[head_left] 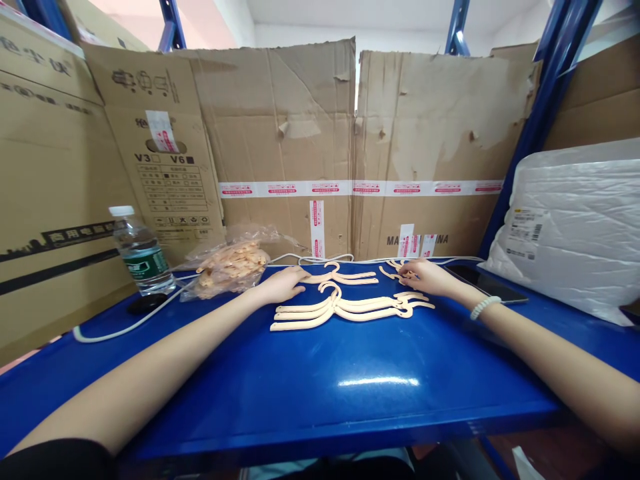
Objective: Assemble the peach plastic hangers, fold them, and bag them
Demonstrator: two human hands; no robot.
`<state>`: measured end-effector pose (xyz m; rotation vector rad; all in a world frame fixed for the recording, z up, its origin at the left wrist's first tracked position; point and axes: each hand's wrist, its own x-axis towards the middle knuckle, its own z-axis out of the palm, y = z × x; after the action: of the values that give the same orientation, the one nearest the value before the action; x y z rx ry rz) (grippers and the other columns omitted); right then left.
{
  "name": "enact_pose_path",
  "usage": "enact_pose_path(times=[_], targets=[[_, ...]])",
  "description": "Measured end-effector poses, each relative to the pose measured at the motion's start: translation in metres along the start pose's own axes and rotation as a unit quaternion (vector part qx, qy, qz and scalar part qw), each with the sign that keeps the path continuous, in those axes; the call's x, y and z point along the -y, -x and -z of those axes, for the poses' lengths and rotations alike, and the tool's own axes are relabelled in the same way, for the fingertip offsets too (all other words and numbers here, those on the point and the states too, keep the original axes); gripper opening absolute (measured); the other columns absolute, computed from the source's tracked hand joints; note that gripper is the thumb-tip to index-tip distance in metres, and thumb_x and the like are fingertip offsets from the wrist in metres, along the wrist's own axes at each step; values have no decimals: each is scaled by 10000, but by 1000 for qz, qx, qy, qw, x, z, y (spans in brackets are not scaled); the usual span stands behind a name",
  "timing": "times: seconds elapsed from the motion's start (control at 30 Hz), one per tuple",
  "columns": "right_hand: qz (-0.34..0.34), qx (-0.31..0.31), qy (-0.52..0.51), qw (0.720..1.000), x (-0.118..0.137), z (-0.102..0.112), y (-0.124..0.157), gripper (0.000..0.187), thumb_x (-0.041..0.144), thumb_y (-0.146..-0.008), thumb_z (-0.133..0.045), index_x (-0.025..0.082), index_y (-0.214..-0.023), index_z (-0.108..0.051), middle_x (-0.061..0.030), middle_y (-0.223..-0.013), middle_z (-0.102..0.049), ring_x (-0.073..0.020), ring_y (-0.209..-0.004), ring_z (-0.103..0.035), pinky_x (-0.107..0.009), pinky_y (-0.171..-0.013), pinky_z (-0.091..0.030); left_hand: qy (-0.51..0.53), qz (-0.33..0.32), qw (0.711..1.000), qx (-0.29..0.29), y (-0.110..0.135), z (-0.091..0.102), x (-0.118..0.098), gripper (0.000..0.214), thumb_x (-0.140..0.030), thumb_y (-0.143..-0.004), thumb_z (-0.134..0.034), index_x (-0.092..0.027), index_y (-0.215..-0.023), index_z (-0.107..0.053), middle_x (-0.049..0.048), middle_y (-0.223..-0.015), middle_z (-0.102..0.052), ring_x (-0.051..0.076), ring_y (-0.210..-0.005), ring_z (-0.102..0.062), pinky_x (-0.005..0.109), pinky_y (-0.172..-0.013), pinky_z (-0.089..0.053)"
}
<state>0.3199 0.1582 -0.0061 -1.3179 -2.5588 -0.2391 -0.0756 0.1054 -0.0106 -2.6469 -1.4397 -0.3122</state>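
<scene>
Several cream plastic hangers (350, 307) lie in a row on the blue shelf board (320, 393). Behind them one more hanger (345, 276) lies flat. My left hand (283, 283) rests palm down on that hanger's left end, fingers stretched out. My right hand (425, 276) lies over a small heap of cream hanger pieces (395, 270), fingers curled onto them. A white bead bracelet (484, 306) circles my right wrist.
A clear bag of cream parts (230, 263) and a water bottle (141, 253) stand at the left, with a white cable (125, 327) and a black puck (145, 303). A phone (483, 283) and a white wrapped bundle (575, 227) lie at right. Cardboard boxes (300, 147) wall the back.
</scene>
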Motion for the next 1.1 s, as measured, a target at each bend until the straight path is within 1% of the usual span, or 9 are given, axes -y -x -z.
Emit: enact_pose_path(times=[0.1,0.23,0.33,0.5,0.6,0.73,0.87,0.97,1.1], targets=[[-13,8,47,999,9,-4,-2,294,301,-884,-486,169,-1042,-696,-104,-924,-712,-270,-957,-605,-333,-773,-474,-1,0,1000,-12,-1,-1,-1,295,-194,-861,-536,-159,-1148,-597,112,-1143,-628,234,-1072,-584,349,-939,-444],[-3,8,63,998,13,-9,-2,284,264,-876,-489,182,-1050,-698,-117,-950,-695,-264,-961,-602,-327,-780,-465,-1,2,1000,-20,-3,-1,-4,254,-168,-853,-525,-161,-1090,-616,105,-1089,-637,234,-1039,-591,351,-914,-454],[-12,7,33,999,11,-12,-4,270,245,-865,-499,177,-1040,-693,-117,-946,-687,-249,-927,-617,-316,-779,-464,0,4,1000,-23,-4,-3,-6,248,-145,-851,-510,-155,-1073,-619,113,-1070,-641,241,-1027,-596,357,-899,-460],[-45,13,-62,997,8,-17,-9,228,183,-826,-551,166,-1023,-665,-71,-958,-711,-217,-934,-633,-287,-812,-463,7,9,999,-33,-6,-6,-6,266,-89,-842,-468,-139,-1051,-625,117,-1040,-647,241,-1008,-603,353,-893,-462],[-83,20,-71,994,8,-18,-13,260,148,-797,-576,154,-1044,-656,-66,-942,-721,-190,-872,-659,-260,-770,-473,17,13,999,-47,-7,-8,-7,275,-73,-827,-465,-145,-1040,-624,105,-1030,-638,231,-1002,-605,339,-876,-472],[-130,37,-70,988,9,-16,-16,242,153,-757,-613,149,-989,-682,-66,-862,-727,-202,-834,-673,-258,-699,-471,24,25,997,-67,-6,-7,-10,260,-78,-813,-480,-155,-1016,-624,86,-1011,-614,217,-959,-612,326,-849,-484],[-166,38,-64,983,12,-17,-16,144,194,-747,-627,185,-873,-698,-59,-841,-723,-223,-841,-671,-274,-663,-454,22,44,995,-90,-3,0,-16,226,-87,-805,-487,-158,-961,-633,80,-962,-588,219,-894,-615,339,-816,-489],[-189,21,-62,980,17,-17,-14,76,209,-757,-609,194,-786,-678,-62,-822,-714,-253,-865,-664,-299,-659,-442,24,56,992,-115,0,10,-19,218,-80,-803,-483,-154,-948,-629,89,-980,-575,231,-931,-601,357,-850,-476],[-177,-20,-85,980,21,-11,-10,87,227,-786,-567,184,-760,-638,-69,-806,-701,-240,-840,-648,-300,-661,-439,35,69,986,-146,9,24,-25,223,-89,-813,-477,-158,-969,-621,74,-951,-557,223,-930,-588,356,-854,-469]])
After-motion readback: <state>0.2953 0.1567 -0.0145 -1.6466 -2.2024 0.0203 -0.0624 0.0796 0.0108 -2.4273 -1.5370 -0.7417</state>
